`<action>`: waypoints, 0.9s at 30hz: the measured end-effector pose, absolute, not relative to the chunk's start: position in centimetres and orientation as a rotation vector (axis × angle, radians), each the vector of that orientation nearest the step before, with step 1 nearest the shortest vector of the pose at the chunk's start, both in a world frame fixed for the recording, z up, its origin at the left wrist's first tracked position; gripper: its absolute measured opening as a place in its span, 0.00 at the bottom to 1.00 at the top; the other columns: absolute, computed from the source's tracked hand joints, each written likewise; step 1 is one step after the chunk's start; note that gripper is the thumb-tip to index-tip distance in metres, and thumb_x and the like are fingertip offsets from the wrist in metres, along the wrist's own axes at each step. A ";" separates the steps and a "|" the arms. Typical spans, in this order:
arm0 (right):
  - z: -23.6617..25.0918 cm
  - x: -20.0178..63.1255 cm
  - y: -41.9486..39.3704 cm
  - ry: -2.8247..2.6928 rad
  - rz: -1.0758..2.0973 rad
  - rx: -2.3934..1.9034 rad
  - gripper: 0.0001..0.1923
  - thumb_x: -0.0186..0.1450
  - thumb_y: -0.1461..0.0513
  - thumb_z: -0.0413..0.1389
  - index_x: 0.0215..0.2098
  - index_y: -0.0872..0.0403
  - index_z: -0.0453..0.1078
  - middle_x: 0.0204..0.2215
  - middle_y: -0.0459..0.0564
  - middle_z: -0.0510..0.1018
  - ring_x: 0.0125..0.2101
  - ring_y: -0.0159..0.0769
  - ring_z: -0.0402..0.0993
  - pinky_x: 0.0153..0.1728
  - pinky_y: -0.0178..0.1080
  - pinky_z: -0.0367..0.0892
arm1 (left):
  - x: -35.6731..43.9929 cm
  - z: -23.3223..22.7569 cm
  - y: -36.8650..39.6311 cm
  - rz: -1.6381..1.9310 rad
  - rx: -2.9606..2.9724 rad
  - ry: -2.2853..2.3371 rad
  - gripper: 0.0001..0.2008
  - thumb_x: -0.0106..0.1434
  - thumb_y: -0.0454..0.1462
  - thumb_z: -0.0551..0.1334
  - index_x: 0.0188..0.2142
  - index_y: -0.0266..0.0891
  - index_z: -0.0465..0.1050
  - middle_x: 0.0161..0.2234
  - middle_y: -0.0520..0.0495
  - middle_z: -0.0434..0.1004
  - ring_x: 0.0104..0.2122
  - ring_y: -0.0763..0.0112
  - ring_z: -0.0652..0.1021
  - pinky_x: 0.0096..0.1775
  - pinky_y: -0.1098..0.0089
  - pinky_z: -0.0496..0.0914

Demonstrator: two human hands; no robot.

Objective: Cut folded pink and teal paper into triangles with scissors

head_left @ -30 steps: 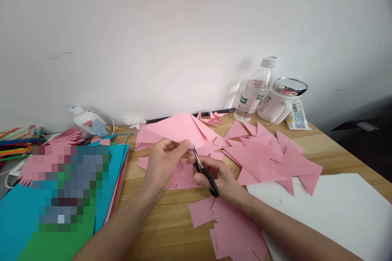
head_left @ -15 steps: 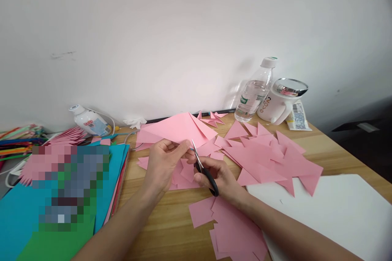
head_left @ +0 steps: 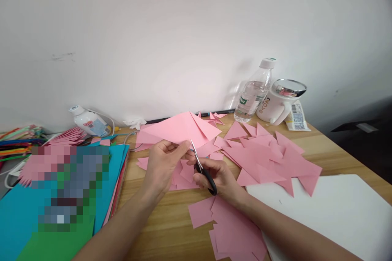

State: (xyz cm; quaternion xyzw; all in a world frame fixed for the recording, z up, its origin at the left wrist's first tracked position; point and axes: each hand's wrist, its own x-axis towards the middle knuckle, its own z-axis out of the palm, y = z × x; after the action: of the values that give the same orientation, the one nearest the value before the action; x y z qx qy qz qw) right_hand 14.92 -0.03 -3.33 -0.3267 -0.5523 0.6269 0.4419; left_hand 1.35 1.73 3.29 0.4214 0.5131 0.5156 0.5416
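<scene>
A folded sheet of pink paper (head_left: 177,126) is pinched along its near edge by my left hand (head_left: 167,163), between thumb and fingers. Black-handled scissors (head_left: 204,173) sit in my right hand (head_left: 220,177), their blades pointing up and away at the paper's near edge. How far the blades have cut into the paper I cannot tell. Beneath and beyond my hands lie pink paper pieces (head_left: 185,175). To the right is a heap of pink paper triangles (head_left: 260,159), and nearer me lie pink paper squares (head_left: 235,228).
A water bottle (head_left: 252,94) and white mug (head_left: 277,104) stand by the wall, with a small packet (head_left: 296,116) beside them. White board (head_left: 324,212) lies at right. Coloured sheets (head_left: 18,208), a white bottle (head_left: 90,122) and pipe cleaners (head_left: 21,138) are at left.
The right part of the folded pink paper has spread slightly farther right. Both hands stay in nearly the same place, with the scissors still at the paper's edge.
</scene>
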 end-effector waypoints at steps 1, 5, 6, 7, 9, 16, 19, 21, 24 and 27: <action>-3.4 14.9 0.0 -1.371 1.550 -0.807 0.18 0.52 0.55 0.61 0.37 0.57 0.71 0.18 0.40 0.58 0.17 0.24 0.54 0.19 0.32 0.53 | 1.4 3.3 1.7 1.223 1.003 1.220 0.08 0.49 0.37 0.65 0.22 0.33 0.72 0.20 0.47 0.75 0.21 0.72 0.74 0.29 0.69 0.71; -3.4 14.9 0.0 -1.371 1.543 -0.829 0.18 0.52 0.54 0.61 0.37 0.57 0.71 0.17 0.40 0.58 0.17 0.24 0.54 0.18 0.32 0.54 | 1.4 3.4 1.7 1.218 0.996 1.230 0.09 0.48 0.38 0.65 0.23 0.32 0.72 0.20 0.47 0.76 0.20 0.71 0.75 0.30 0.68 0.71; -3.5 14.9 0.0 -1.373 1.542 -0.838 0.18 0.53 0.54 0.61 0.37 0.57 0.71 0.17 0.40 0.58 0.16 0.24 0.54 0.18 0.32 0.54 | 1.4 3.4 1.7 1.219 0.991 1.231 0.09 0.48 0.38 0.66 0.23 0.32 0.72 0.20 0.47 0.76 0.21 0.71 0.75 0.30 0.68 0.71; -3.5 14.9 0.0 -1.376 1.538 -0.847 0.18 0.53 0.54 0.61 0.37 0.57 0.71 0.17 0.40 0.58 0.16 0.24 0.54 0.18 0.31 0.54 | 1.4 3.4 1.7 1.219 0.987 1.230 0.09 0.48 0.38 0.66 0.23 0.32 0.72 0.20 0.47 0.76 0.21 0.71 0.75 0.31 0.67 0.71; -3.5 14.9 0.0 -1.380 1.525 -0.861 0.18 0.53 0.54 0.61 0.38 0.57 0.71 0.16 0.40 0.58 0.16 0.24 0.54 0.18 0.31 0.54 | 1.4 3.5 1.8 1.218 0.978 1.220 0.09 0.48 0.38 0.66 0.23 0.32 0.72 0.20 0.47 0.76 0.21 0.71 0.75 0.31 0.68 0.71; -3.4 14.8 -0.1 -1.341 1.557 -0.875 0.17 0.51 0.55 0.62 0.35 0.57 0.72 0.17 0.40 0.59 0.16 0.23 0.54 0.18 0.31 0.54 | 1.0 4.0 2.3 1.281 0.924 1.155 0.08 0.45 0.36 0.67 0.24 0.32 0.73 0.23 0.49 0.75 0.21 0.71 0.74 0.28 0.68 0.70; -3.5 14.8 -0.1 -1.331 1.573 -0.866 0.17 0.51 0.56 0.62 0.35 0.57 0.72 0.18 0.40 0.59 0.17 0.23 0.55 0.19 0.31 0.55 | 0.9 4.0 2.4 1.301 0.917 1.181 0.07 0.44 0.35 0.68 0.22 0.32 0.73 0.21 0.50 0.74 0.20 0.72 0.74 0.27 0.69 0.69; -3.5 14.8 -0.1 -1.329 1.572 -0.839 0.18 0.50 0.56 0.63 0.36 0.56 0.72 0.18 0.40 0.60 0.18 0.24 0.56 0.20 0.31 0.56 | 0.9 3.8 2.3 1.286 0.932 1.219 0.07 0.45 0.35 0.67 0.21 0.32 0.73 0.19 0.50 0.74 0.20 0.72 0.74 0.28 0.70 0.68; -3.3 14.8 0.0 -1.337 1.583 -0.788 0.22 0.49 0.56 0.64 0.40 0.56 0.70 0.20 0.41 0.63 0.20 0.26 0.58 0.22 0.31 0.58 | 1.0 3.4 2.2 1.237 0.987 1.224 0.08 0.47 0.37 0.66 0.21 0.33 0.73 0.17 0.49 0.74 0.20 0.69 0.75 0.29 0.69 0.68; -2.9 14.9 0.0 -1.349 1.588 -0.782 0.23 0.50 0.56 0.63 0.42 0.56 0.68 0.22 0.43 0.64 0.22 0.27 0.58 0.24 0.32 0.59 | 1.1 3.0 2.0 1.212 1.032 1.191 0.09 0.49 0.39 0.64 0.21 0.33 0.74 0.17 0.48 0.75 0.21 0.68 0.75 0.32 0.68 0.69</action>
State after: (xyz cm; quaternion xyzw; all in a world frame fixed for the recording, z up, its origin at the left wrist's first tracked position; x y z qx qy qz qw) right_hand 14.87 -0.05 -2.95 -0.3153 -0.5436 0.6399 0.4423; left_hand 1.09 1.99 2.95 0.4353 0.5021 0.5111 0.5451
